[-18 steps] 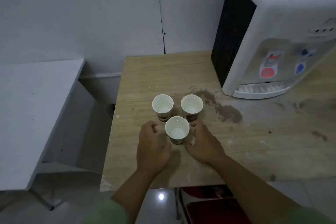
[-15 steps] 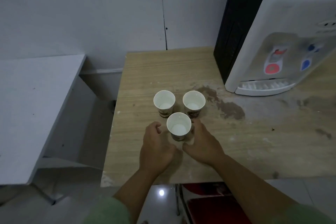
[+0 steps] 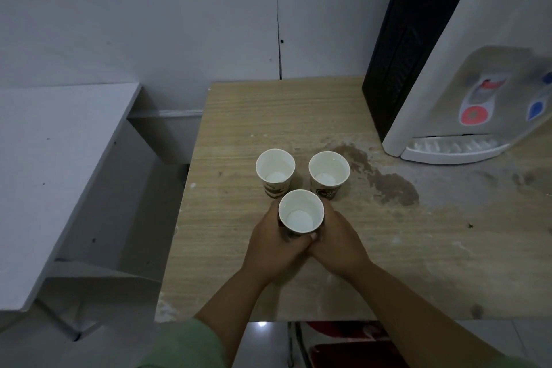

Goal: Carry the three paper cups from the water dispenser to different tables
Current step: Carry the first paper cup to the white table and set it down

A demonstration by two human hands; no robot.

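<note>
left hand (image 3: 270, 248), right hand (image 3: 339, 245), cupping nearest cup (image 3: 301, 211)

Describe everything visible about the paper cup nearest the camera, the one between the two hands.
The nearest white paper cup stands upright with its round rim open to the camera. Its inside is white; whether it holds water cannot be told. A dark printed band shows low on its outer wall. The left hand and right hand wrap its lower sides, thumbs meeting in front. It sits over the worn wooden table, in front of the two other paper cups; whether it is lifted is unclear.
</note>
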